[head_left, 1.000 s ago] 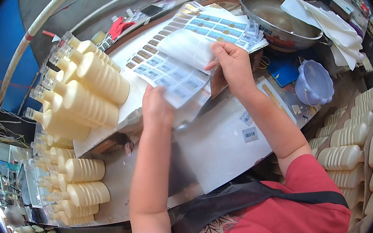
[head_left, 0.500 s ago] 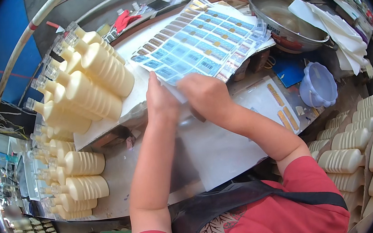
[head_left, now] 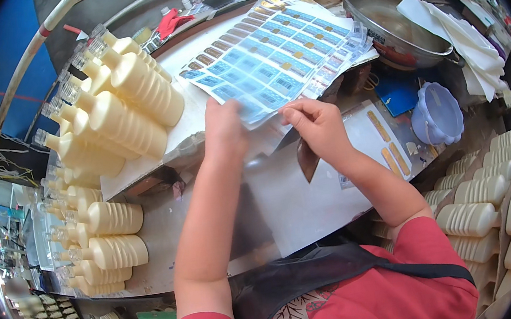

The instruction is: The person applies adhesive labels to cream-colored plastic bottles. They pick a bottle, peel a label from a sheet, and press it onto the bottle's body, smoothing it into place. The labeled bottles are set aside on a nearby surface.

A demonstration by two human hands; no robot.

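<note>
A sheet of blue labels lies on top of a pile of label sheets on the raised white board. Its near edge is lifted and blurred. My left hand is at the sheet's near left corner, its fingers smeared by motion. With thumb and forefinger together at the near edge, my right hand pinches the sheet. A flat, brown, pointed piece like a scraper hangs from under the same hand, held by the curled fingers. Cream plastic bottles with clear necks stand close together left of the sheets.
More cream bottles line the table's left side, and others fill racks at the lower right. A large metal pan with a white cloth on its rim stands far right. Nearer are a lavender bucket and gold label strips.
My right hand has moved right and a little down along the sheet's near edge, turning so the brown piece shows. My left hand has shifted slightly right and down. The bottles have stayed put.
</note>
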